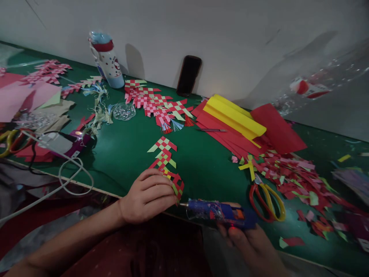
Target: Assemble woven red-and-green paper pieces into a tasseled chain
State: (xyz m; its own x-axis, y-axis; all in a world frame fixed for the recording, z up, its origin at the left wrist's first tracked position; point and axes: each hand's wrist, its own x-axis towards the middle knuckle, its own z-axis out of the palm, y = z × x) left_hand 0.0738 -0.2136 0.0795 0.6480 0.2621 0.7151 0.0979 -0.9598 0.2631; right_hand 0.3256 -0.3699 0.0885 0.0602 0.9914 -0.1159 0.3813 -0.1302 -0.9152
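Note:
My left hand (pixel 151 194) is closed on a string of woven paper fish (pixel 163 157) in red and light green, which lies on the green table at its front edge. The lowest fish (pixel 178 186) sticks out past my fingers, tilted up. My right hand (pixel 249 242) grips a blue hot glue gun (pixel 213 211), held level with a small red light glowing on it. Its nozzle points left and sits at the lower end of that fish; whether the two touch I cannot tell. Part of the fish string is hidden under my left hand.
Behind lie more woven fish (pixel 150 100), a plastic dish of beads (pixel 124 111) and tassels (pixel 99 115). A phone (pixel 189 75) and a bottle (pixel 109 63) stand by the wall. To the right are yellow paper (pixel 233 117), scissors (pixel 266 200) and paper scraps (pixel 291 175); a white cable (pixel 83 169) hangs left.

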